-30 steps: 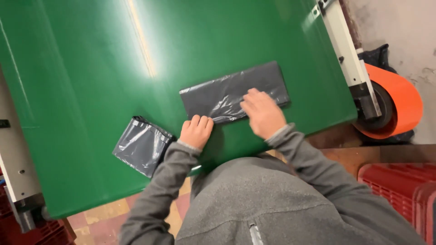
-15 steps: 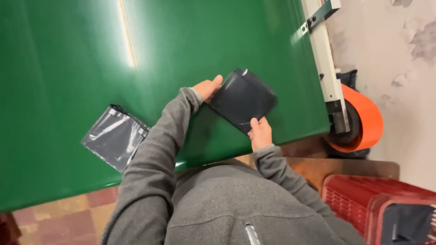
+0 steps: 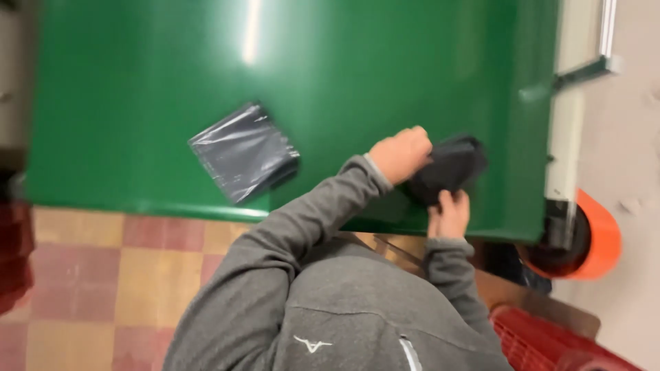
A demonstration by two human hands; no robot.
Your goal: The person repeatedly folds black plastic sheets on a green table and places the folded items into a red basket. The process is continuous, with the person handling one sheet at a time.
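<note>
We count two dark plastic packets on this green bench (image 3: 357,75). One, the flat packet (image 3: 244,152), lies by itself on the green surface near the front edge, glossy and roughly square, turned at an angle, with no hand on it. The other, the folded packet (image 3: 448,168), is held by both our hands above the right part of the bench, close to its front edge, and it looks bunched rather than flat.

Two hands are in view, both ours, both in grey sleeves. Our left hand (image 3: 400,154) is curled with its fingers pressed together, gripping the folded packet from its left side. Our right hand (image 3: 450,213) comes up from below, its fingers closed and pinching the lower edge of the same packet. The picture is blurred here, so we cannot tell how each finger lies.

The two packets are well apart, the flat one to the left of our left forearm.

At the right end of the bench we see one white frame (image 3: 565,130) running along its edge, and below it one orange wheel (image 3: 597,237) with a dark centre. One red crate (image 3: 550,343) shows at the lower right corner. Beneath the bench the floor (image 3: 117,275) is laid in red and yellowish square tiles.
</note>
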